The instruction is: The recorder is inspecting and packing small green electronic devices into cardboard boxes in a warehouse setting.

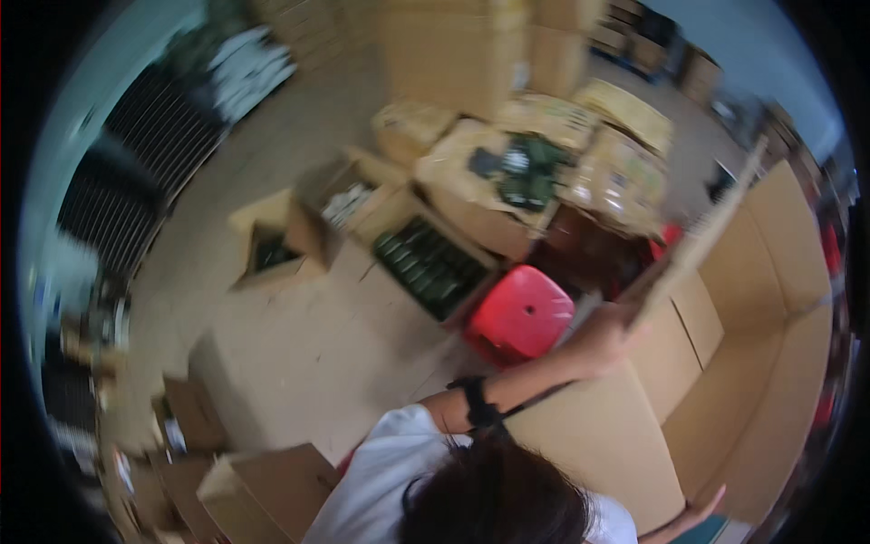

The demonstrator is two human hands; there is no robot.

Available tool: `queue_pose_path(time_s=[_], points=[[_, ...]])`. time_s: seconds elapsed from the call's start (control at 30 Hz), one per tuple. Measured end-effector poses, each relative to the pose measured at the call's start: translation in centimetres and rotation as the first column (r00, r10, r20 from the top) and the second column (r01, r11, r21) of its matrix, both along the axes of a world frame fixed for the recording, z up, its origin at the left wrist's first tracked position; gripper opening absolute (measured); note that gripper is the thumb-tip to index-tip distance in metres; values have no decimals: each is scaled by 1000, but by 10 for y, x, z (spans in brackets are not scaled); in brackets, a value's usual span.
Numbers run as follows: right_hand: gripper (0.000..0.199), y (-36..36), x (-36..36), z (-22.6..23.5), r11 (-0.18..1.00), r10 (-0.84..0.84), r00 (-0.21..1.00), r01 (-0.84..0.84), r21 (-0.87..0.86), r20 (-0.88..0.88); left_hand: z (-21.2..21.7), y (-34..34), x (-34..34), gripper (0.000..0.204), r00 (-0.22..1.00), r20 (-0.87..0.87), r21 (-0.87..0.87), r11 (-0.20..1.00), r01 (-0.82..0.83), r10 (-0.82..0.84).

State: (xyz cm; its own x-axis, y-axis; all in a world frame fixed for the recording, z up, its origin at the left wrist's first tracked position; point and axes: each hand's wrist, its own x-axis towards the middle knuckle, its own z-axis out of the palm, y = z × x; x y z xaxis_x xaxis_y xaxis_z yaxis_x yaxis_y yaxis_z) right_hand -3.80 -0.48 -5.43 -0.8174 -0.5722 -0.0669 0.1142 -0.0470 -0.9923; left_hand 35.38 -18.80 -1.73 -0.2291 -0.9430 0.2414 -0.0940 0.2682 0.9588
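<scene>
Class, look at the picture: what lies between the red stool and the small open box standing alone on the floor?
In the head view, between the red stool and the small open box lies an open carton of dark green items.

My left hand (609, 334) grips the upper flap of a large plain brown cardboard box (725, 363). The box stands open on the floor at my right, its long flap raised and tilted. My right hand (702, 508) presses its near bottom edge.

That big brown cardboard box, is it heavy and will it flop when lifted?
The big brown cardboard box looks open, so probably light for its size. Its tall flap, gripped by the left hand, may bend. The right hand steadies its lower wall, suggesting it is bulky and wobbly.
</scene>
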Motion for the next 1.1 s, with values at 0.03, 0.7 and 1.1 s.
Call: queue_pose_path(time_s=[0.03, 0.7, 1.1], points=[[60, -26, 42, 27, 990, 88, 986, -103, -98, -144, 13, 0, 13, 32, 995, 0, -215, 972, -96, 98], [84, -255, 231, 97, 233, 839, 323, -941, -247, -439, 43, 208, 152, 45, -142, 164, 230, -178, -957, 976], [74, -226, 279, 3, 18, 991, 5, -996, 88, -136, -57, 382, 249, 29, -558, 19, 444, -508, -739, 829]])
